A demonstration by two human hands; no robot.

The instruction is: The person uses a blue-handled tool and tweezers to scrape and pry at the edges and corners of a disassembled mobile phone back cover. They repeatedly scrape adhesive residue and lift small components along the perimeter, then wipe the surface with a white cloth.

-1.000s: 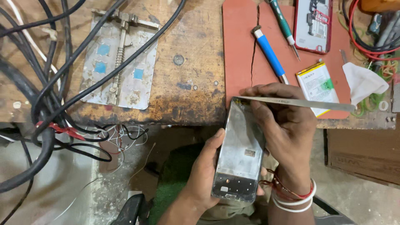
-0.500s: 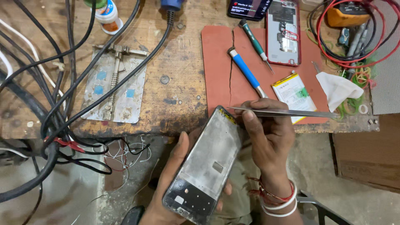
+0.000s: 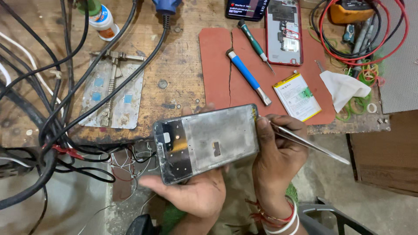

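A bare grey phone frame (image 3: 207,142) lies flat across my left hand (image 3: 196,191), inner side up, held below the wooden bench edge. My right hand (image 3: 278,161) pinches a pair of metal tweezers (image 3: 311,143). The tweezer tips touch the frame's right end and the handle points down to the right. My right thumb rests against that same end of the frame.
On the bench a cracked red mat (image 3: 217,65) carries a blue-handled screwdriver (image 3: 247,76), a green-handled screwdriver (image 3: 254,45), an opened red phone (image 3: 284,32) and a battery (image 3: 297,96). A metal holding jig (image 3: 114,93), black cables (image 3: 52,117), a white bottle (image 3: 103,24) and tissue (image 3: 344,89) lie around.
My left hand has turned the frame from nearly upright to lying flat and sideways. The tweezers swung from pointing right across the bench to slanting down right, tips at the frame's end.
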